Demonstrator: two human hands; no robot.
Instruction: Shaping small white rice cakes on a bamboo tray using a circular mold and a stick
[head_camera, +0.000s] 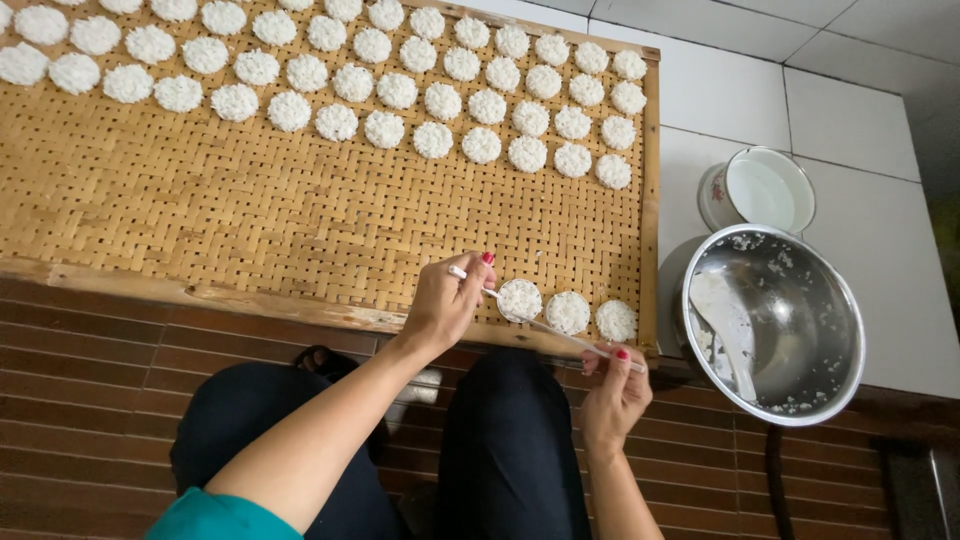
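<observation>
- At the near edge of the woven bamboo tray (300, 220), the left hand (445, 300) pinches a small white ring mould (519, 299), fingers closed on its handle.
- Just below the tray's edge, the right hand (612, 392) grips a thin stick (575, 340) that reaches up to the mould.
- Right of the mould lie two rice discs (567, 312).
- Right of the tray stands a steel bowl (790, 390).
</observation>
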